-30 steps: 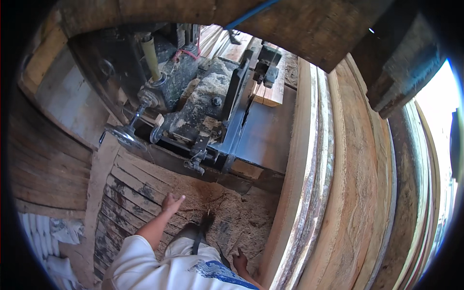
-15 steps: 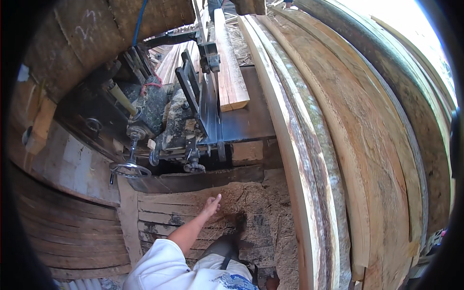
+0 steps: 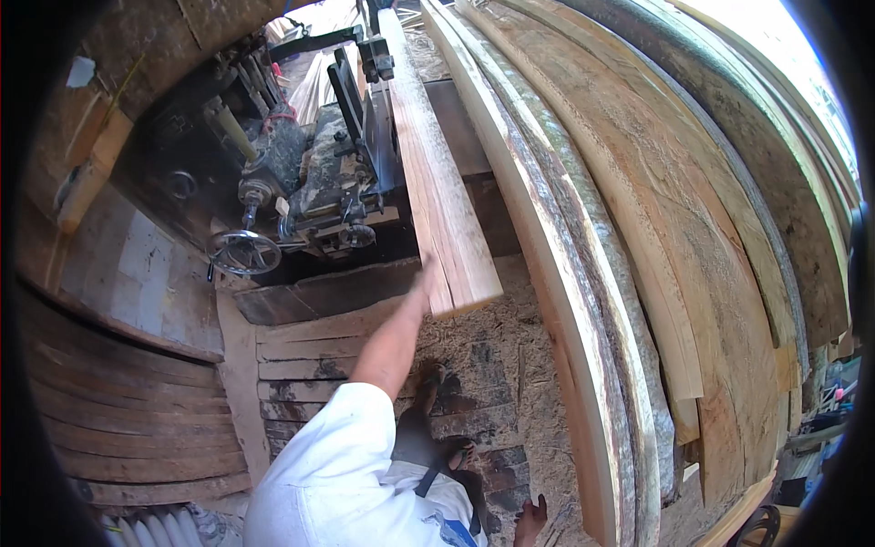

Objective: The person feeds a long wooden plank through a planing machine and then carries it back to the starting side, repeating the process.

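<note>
Head view: handwheel [image 3: 244, 252], then saw [image 3: 319, 159]. My left hand [image 3: 427, 281] is at the left edge of the beam [image 3: 428, 155], by its near end (fingers blurred, can't tell if clamped). Beam lies over the table [image 3: 467, 137], jutting toward me. Right hand [image 3: 530, 521] low, fingers apart. Slabs [image 3: 665, 201] farther right.

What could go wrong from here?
The beam's near end juts past the machine table, with only the left hand beside it; it might tip or drop.
That hand is bare against rough-sawn wood, so splinters seem possible.
Loose sawdust covers much of the floor nearby and could make footing slippery.
</note>
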Available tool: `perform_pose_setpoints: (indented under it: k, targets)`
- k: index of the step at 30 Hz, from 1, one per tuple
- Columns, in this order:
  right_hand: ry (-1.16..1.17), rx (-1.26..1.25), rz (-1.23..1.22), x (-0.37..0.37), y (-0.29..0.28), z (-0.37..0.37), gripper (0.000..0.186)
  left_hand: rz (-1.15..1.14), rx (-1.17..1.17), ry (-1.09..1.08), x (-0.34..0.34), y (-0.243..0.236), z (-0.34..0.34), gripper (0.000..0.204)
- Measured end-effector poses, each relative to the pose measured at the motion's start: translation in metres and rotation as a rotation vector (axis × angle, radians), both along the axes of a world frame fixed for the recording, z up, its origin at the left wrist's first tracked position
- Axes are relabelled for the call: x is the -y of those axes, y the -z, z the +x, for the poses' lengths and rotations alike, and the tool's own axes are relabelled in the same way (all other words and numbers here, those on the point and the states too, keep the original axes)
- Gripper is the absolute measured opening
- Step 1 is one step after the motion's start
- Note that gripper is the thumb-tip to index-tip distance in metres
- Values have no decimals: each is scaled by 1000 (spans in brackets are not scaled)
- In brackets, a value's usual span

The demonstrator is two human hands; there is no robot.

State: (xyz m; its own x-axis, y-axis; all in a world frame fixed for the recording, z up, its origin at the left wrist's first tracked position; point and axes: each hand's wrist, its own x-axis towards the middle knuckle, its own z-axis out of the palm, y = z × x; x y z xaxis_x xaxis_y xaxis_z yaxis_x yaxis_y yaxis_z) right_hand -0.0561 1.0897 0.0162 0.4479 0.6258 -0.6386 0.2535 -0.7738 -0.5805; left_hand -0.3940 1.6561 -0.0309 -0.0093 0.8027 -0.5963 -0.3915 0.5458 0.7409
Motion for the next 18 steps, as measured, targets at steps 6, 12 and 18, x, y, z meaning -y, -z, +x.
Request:
perform_pose_setpoints:
  k: [6, 12, 18]
  targets:
    - [762, -548, 220, -70, -25, -14, 70, -95, -417, 441, 287, 14, 169, 97]
    - [433, 86, 415, 24, 46, 15, 63, 300, -571, 1311, 283, -78, 83, 46]
    - [304, 457, -241, 8, -9, 30, 60, 822, -1477, 663, 52, -57, -114, 31]
